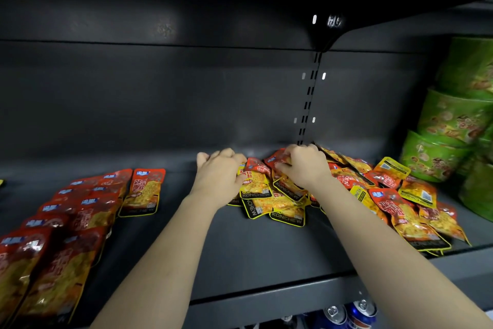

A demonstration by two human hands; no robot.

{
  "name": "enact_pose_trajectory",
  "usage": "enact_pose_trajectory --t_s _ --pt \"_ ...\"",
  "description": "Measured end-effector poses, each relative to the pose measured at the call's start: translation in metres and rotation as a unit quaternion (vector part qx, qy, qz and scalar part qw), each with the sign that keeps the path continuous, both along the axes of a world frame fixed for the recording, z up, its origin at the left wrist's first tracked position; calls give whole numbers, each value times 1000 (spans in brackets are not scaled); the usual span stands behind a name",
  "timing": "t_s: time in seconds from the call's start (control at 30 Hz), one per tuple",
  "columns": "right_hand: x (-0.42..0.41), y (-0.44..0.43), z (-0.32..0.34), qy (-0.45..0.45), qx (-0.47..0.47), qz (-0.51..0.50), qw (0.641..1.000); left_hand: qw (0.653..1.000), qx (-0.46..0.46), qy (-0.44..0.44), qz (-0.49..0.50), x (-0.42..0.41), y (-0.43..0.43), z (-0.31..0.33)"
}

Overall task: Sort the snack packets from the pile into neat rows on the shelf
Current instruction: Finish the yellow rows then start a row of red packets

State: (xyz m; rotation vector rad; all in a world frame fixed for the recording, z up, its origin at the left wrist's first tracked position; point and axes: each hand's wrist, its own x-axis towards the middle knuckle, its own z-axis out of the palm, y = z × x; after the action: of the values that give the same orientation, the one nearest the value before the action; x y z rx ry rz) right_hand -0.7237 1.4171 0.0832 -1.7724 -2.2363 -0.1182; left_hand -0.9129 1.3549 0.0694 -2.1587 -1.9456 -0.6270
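Note:
A loose pile of red and yellow snack packets [354, 190] lies on the dark shelf [240, 254], right of centre. My right hand [304, 166] rests on top of the pile with its fingers curled round a packet at the back. My left hand [221, 171] is at the pile's left edge, fingers curled, touching a yellow packet [254, 182]; whether it holds that packet is hidden. On the left, two rows of the same packets [66, 222] lie overlapped, and a single packet [142, 191] starts a third row beside them.
Stacked green instant noodle bowls [453, 120] stand at the shelf's right end, close to the pile. A slotted upright [309, 99] runs down the back wall. Blue drink cans [349, 315] show on the shelf below. Bare shelf lies between the rows and the pile.

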Motion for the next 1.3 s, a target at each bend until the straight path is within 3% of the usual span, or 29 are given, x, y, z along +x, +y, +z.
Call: enact_pose_trajectory --t_s 0.17,0.3,0.37,0.5,0.63,0.77,0.87,0.97,1.17,1.23,1.3 --pt "-3 0 9 117 -35 23 992 1000 1 2 -2 1 1 -1" --pt "-5 -9 29 251 -32 66 965 1000 -1 -21 -5 2 0 1" --pt "-8 -11 35 350 -51 71 933 996 -7 -89 -18 3 -1 2" --pt "-16 -18 39 566 -113 120 808 949 -20 -307 -69 8 -4 7" --pt "-24 -27 41 636 -177 158 734 886 -5 -451 -106 9 -9 14" --pt "-31 -30 37 657 -215 158 705 879 31 -465 -101 7 -13 20" --pt "-34 -31 35 655 -225 169 701 887 26 -451 -96 3 -14 22" --pt "-38 -32 34 624 -233 181 723 893 5 -439 -94 -1 -12 23" --pt "-41 -28 38 618 -224 198 727 946 24 -315 -74 -15 -12 43" --pt "-38 -22 37 604 -198 181 751 972 27 -229 -38 -24 -12 50" --pt "-35 -14 32 536 -168 173 809 992 4 -119 30 -30 -12 52"
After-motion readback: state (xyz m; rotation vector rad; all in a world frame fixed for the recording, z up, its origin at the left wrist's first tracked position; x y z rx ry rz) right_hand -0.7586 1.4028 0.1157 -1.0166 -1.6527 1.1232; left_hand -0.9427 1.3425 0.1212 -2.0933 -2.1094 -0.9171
